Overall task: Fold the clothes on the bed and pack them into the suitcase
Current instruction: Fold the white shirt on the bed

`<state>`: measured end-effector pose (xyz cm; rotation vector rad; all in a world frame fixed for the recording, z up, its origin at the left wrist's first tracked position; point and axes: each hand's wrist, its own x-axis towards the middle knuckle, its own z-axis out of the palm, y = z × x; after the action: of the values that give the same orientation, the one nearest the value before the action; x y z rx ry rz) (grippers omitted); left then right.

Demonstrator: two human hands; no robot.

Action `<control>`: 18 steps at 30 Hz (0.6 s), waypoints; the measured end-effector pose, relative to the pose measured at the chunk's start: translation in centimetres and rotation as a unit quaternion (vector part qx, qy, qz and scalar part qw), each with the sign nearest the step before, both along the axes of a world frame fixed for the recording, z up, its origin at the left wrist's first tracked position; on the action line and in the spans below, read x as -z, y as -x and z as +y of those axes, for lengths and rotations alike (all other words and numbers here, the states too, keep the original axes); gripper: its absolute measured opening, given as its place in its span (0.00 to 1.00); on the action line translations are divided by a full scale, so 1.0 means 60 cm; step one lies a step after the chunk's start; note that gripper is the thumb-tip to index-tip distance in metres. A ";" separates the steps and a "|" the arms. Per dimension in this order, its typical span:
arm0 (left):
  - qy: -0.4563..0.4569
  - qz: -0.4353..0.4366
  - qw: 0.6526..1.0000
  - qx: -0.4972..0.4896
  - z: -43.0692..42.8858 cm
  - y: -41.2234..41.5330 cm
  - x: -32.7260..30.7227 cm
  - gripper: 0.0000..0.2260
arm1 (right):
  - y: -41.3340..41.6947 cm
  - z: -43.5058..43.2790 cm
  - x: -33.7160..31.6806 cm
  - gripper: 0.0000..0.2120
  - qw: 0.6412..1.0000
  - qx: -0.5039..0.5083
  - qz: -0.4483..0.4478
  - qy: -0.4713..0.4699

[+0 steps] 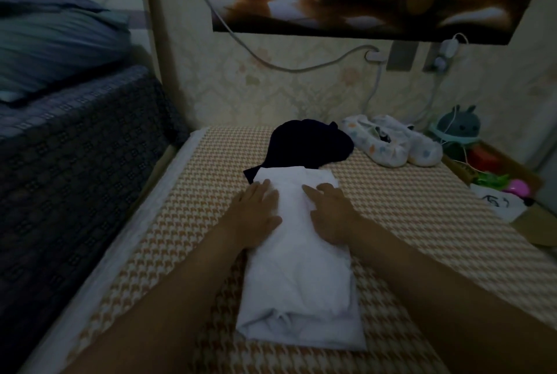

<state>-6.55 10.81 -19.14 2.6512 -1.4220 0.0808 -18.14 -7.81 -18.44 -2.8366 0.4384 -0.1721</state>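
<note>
Your left hand point(256, 211) and right hand point(328, 211) press flat, fingers straight, on the white garment point(298, 277) at its end nearest the dark garment point(304, 144). Long axis runs toward you; seemingly folded lengthwise.

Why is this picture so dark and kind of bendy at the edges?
Head view: the room is dim, so the black garment shows no detail while the white garment stands out; the wide-angle lens bends the edges of the bed; the pillow at far left looks slightly blurred.
</note>
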 end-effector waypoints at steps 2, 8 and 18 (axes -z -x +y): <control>0.072 0.016 0.995 0.064 0.025 0.035 -0.025 0.32 | 0.034 0.026 -0.005 0.25 0.997 -0.029 -0.066 0.009; 0.084 0.119 0.981 0.128 0.124 0.155 -0.089 0.24 | 0.119 0.112 -0.039 0.24 0.986 -0.137 -0.011 -0.098; -0.069 0.086 0.992 0.068 0.199 0.204 -0.118 0.01 | 0.204 0.147 -0.039 0.34 0.969 -0.186 0.156 0.052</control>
<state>-18.77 22.78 -12.05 2.5806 -1.5972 -0.2628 -30.40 1.01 -16.09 -2.9923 -0.0549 0.3377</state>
